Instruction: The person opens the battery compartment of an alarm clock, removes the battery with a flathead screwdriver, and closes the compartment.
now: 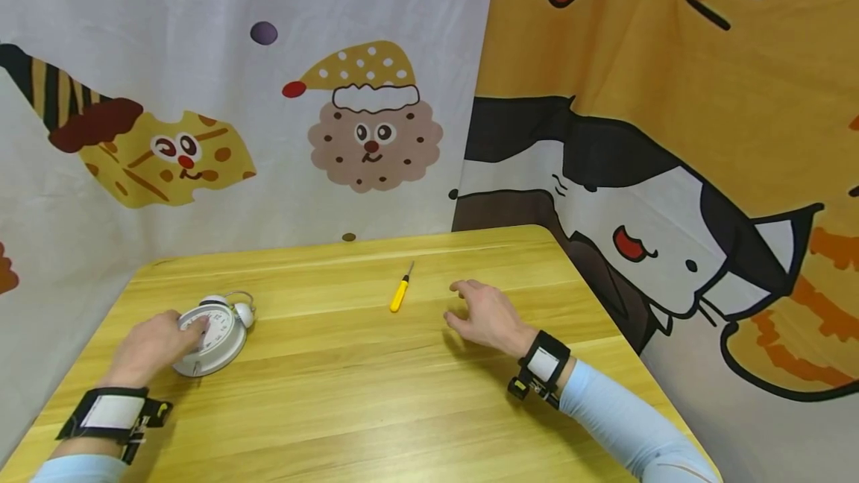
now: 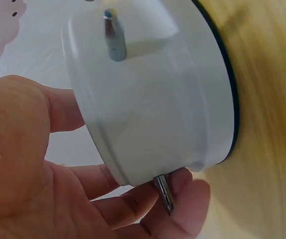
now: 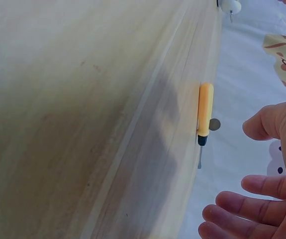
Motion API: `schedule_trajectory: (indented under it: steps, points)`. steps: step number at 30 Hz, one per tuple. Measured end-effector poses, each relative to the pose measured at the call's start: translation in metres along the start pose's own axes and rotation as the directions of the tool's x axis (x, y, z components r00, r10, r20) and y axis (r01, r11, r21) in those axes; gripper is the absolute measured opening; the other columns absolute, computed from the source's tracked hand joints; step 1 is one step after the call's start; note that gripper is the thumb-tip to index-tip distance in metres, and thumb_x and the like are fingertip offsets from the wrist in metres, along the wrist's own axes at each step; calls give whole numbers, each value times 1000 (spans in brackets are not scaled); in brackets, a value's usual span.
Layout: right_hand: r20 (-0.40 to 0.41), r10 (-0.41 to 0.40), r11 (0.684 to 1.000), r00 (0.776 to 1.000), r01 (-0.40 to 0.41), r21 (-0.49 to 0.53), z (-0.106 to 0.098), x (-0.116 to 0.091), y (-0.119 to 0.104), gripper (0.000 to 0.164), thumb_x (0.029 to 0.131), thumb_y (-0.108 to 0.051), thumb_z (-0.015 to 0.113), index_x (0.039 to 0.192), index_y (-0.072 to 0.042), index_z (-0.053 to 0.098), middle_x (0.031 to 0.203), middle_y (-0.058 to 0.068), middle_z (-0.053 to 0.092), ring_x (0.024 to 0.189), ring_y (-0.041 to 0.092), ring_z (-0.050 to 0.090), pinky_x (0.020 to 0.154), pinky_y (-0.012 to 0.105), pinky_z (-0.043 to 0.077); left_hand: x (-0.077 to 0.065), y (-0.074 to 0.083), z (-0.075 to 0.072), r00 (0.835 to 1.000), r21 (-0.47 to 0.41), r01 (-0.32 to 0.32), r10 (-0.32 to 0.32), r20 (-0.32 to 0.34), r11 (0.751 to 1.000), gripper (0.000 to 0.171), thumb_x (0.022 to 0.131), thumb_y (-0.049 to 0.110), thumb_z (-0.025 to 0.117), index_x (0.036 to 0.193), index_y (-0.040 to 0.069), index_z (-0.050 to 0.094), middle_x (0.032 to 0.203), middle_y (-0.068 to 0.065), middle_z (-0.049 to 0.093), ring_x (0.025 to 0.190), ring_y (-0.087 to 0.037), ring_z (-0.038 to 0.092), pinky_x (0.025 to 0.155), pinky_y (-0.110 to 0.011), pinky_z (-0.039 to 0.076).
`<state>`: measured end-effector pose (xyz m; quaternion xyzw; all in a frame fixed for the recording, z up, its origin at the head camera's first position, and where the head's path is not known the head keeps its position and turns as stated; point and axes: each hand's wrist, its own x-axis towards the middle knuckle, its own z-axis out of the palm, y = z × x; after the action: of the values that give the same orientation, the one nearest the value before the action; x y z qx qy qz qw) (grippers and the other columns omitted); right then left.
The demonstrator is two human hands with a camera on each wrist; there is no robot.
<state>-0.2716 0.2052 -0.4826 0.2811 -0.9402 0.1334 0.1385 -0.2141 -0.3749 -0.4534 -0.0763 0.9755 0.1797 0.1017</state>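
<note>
Beyond the clock [image 1: 221, 338], printed curtain [image 1: 268, 88].

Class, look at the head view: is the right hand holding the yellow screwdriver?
No, the screwdriver lies on the table, apart from the right hand.

Head view over table [image 1: 362, 401], wrist views nearer

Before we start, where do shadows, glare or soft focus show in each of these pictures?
Head: a soft shadow on the yellow wood-grain table, beneath the bare right hand; left wrist: a highlight on the round white alarm clock, whose upper silver metal foot casts a faint shadow; right wrist: a dark shadow across the table, whose near wood looks soft.
</note>
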Motion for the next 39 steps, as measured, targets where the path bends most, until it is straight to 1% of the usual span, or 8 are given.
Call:
schedule_trajectory:
  steps: [6, 12, 16, 20, 26, 32, 35, 39]
  points:
    - [1, 3, 1000, 1000, -3, 3, -1, 1, -2, 51, 100, -38, 83, 136, -5, 72, 115, 14, 84, 81, 17, 77, 64, 22, 54, -1, 1, -1, 1000, -6, -4, 4, -5, 1000, 90, 113, 57, 48, 134, -30, 51, 120, -49, 64, 97, -48, 67, 79, -55, 58]
    - [34, 11, 1000, 999, -11, -4, -2, 2, -4, 52, 102, -41, 81, 139, -6, 71, 119, 14, 84, 86, 18, 79, 69, 25, 58, -1, 5, 0, 1000, -32, -9, 9, 2, 999, 86, 113, 63, 50, 121, -22, 60, 98, -30, 70, 87, -37, 64, 68, -39, 49]
    - [37, 14, 1000, 999, -14, -6, -2, 2, -4, 53, 102, -42, 80, 140, -7, 71, 121, 14, 84, 91, 20, 80, 73, 28, 61, -3, 8, 2, 1000, -51, -18, 19, 9, 999, 84, 113, 63, 48, 120, -20, 60, 93, -24, 68, 84, -34, 63, 66, -36, 46]
    - [28, 7, 1000, 1000, -7, -7, -1, 2, -4, 53, 102, -41, 80, 140, -6, 72, 122, 14, 84, 93, 21, 80, 74, 30, 62, -4, 11, 3, 1000, -57, -22, 22, 6, 998, 88, 114, 62, 48, 127, -24, 57, 95, -26, 69, 84, -33, 65, 65, -36, 47]
    - [11, -2, 1000, 1000, 2, 8, -2, 2, -6, 52, 100, -40, 81, 138, -6, 73, 120, 14, 84, 91, 20, 80, 71, 28, 61, -5, 14, 5, 1000, -72, -24, 25, 8, 997, 86, 114, 61, 50, 130, -24, 57, 95, -25, 70, 83, -31, 67, 65, -36, 49]
    - [11, -15, 1000, 1000, 15, 17, 0, 5, -10, 52, 101, -40, 81, 139, -6, 72, 122, 15, 83, 93, 20, 80, 72, 27, 61, -3, 20, 4, 998, -39, -55, 55, -9, 998, 89, 113, 57, 54, 141, -28, 52, 121, -43, 69, 97, -42, 68, 77, -48, 57]
    - [17, -16, 999, 1000, 15, 30, 2, 7, -13, 52, 101, -40, 81, 139, -6, 72, 123, 15, 83, 93, 20, 80, 72, 26, 60, -2, 24, 6, 998, -46, -62, 62, -6, 997, 86, 113, 54, 55, 142, -28, 52, 126, -45, 66, 101, -44, 66, 81, -52, 58]
    - [30, -5, 999, 1000, 4, 41, 4, 8, -16, 52, 101, -41, 81, 139, -6, 72, 124, 15, 83, 92, 20, 81, 71, 25, 59, -1, 27, 9, 998, -62, -59, 59, -10, 996, 83, 113, 51, 57, 142, -27, 52, 123, -43, 67, 99, -43, 64, 80, -51, 57]
